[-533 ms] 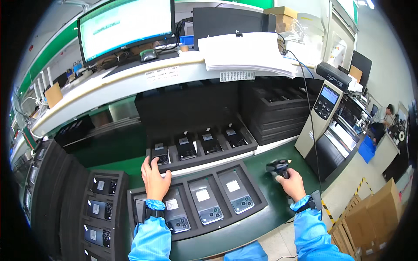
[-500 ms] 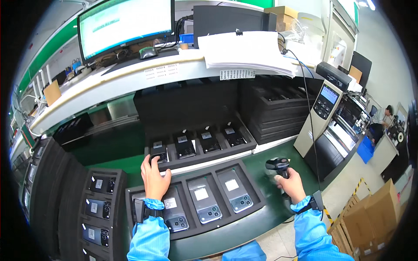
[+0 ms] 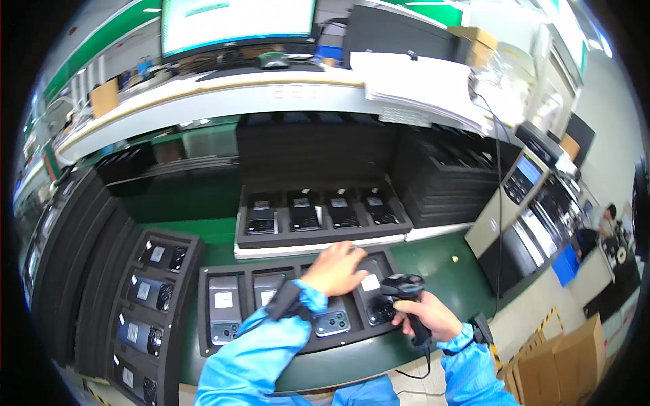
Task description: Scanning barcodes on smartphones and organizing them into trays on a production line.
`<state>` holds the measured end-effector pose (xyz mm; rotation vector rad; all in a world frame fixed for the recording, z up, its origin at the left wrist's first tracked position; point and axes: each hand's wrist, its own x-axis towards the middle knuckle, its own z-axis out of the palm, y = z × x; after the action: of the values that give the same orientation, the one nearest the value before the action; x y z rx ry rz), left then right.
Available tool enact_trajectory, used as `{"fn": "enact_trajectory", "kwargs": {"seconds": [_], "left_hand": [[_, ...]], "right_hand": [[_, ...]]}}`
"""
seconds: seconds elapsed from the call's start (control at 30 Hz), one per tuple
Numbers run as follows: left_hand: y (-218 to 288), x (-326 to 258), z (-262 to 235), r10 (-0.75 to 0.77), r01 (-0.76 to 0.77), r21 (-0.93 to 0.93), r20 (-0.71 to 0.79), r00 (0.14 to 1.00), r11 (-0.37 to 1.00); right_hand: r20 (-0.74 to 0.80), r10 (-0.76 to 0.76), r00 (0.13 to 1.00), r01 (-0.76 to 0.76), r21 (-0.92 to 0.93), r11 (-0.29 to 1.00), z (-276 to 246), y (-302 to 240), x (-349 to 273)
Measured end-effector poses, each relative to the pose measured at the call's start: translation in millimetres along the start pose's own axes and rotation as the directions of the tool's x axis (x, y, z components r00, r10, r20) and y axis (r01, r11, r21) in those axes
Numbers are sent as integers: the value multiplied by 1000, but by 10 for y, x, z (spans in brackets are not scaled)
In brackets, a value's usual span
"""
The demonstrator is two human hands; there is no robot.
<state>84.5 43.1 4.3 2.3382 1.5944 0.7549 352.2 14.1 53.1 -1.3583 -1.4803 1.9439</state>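
My right hand [image 3: 437, 317] grips a black handheld barcode scanner [image 3: 404, 285] by its handle. The scanner's head hangs over the lower right of the front foam tray [image 3: 247, 265], beside the rightmost phone [image 3: 371, 298]. My left hand [image 3: 335, 269] reaches across that tray with fingers stretched out. It covers the upper part of the third phone [image 3: 332, 323], so whether the fingertips touch the tray or a phone is unclear. To the left lie two more phones, the leftmost [image 3: 223, 308] in full view and another [image 3: 267, 287] partly behind my sleeve. White labels show on them.
Behind stands another black foam tray [image 3: 291, 238] with several phones. At the left are a tray of phones [image 3: 193, 260] and stacked foam trays [image 3: 81, 271]; more trays [image 3: 440, 183] rise at back right. A label printer [image 3: 504, 220] stands right, its cable hanging down. A shelf [image 3: 223, 111] crosses above.
My left hand has moved right from the rear tray's left phone to the front tray. My right hand has brought the scanner left, over the front tray's right end. The view has shifted.
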Motion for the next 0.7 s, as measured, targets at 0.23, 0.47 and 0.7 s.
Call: {"fn": "enact_trajectory", "kwargs": {"seconds": [0.23, 0.47, 0.7], "left_hand": [[63, 193, 637, -30, 48, 124, -143, 989, 991], [50, 141, 654, -9, 29, 117, -167, 986, 993], [110, 195, 627, -44, 51, 34, -183, 982, 998]], "right_hand": [[-420, -116, 900, 63, -140, 988, -538, 334, 144], [-607, -251, 754, -4, -387, 922, -679, 318, 583], [-624, -256, 738, -80, -458, 885, -668, 195, 744]]}}
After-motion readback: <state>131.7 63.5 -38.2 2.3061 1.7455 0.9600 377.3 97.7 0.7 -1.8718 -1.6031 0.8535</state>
